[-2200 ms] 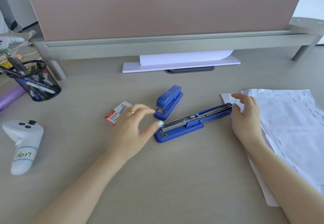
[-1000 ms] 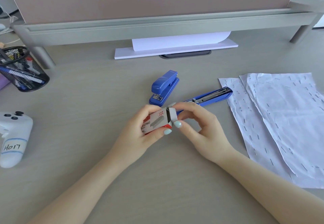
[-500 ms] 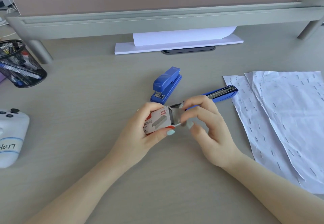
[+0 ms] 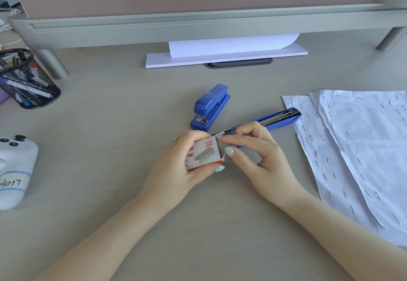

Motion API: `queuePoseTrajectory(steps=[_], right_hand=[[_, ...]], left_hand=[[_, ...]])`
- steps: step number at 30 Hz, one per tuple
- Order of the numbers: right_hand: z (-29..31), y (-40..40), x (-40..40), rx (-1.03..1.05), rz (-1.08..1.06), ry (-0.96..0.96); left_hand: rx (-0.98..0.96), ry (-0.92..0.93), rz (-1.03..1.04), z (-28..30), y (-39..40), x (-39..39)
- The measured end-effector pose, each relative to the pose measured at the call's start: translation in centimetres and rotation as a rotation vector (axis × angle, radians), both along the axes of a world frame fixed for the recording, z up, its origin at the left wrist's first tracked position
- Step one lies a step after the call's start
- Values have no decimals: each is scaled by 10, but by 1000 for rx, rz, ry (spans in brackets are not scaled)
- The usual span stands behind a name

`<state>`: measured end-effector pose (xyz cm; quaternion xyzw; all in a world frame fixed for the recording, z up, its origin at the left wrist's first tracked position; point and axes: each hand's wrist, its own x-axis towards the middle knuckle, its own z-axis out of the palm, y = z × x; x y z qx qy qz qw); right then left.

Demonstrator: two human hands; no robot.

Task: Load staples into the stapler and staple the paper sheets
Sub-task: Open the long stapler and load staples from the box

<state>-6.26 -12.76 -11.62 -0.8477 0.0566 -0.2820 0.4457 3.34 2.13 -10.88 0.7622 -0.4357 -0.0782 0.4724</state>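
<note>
My left hand [image 4: 178, 166] grips a small white and red staple box [image 4: 201, 156] above the desk centre. My right hand [image 4: 253, 155] pinches the box's right end, where the flap is, with thumb and forefinger. Whether a staple strip is between those fingers I cannot tell. Behind my hands lies a blue stapler [image 4: 277, 119] swung fully open and flat, its metal staple channel facing up; its near end is hidden by my fingers. A second, closed blue stapler [image 4: 210, 107] stands just beyond. White paper sheets [image 4: 356, 148] covered with staples lie to the right.
A black mesh pen cup [image 4: 26, 80] stands at the far left. A white controller labelled H017 [image 4: 13, 170] lies at the left edge. At the back, a grey monitor riser [image 4: 198, 27] spans the desk, with a white board and sheet [image 4: 226, 52] under it.
My left hand picked the staple box up off the desk and my right hand left the open stapler to work at the box's end. Over the last half second the hands barely moved.
</note>
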Motion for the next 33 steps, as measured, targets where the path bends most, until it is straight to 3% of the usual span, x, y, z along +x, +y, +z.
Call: queuePoseTrajectory(steps=[8,16,25,33], right_hand=[[4,1,0,39,44,33],[7,0,-3,7,136,62],[8,1,-4,33,171,79],[5,1,-4,193,137,22]], left_hand=[[62,-153,36,-1,-1,-3],[55,-102,-9,-3,0,-3],[39,-172,-24,-3,-1,-1],[45,-303,61,-3,-2,-3]])
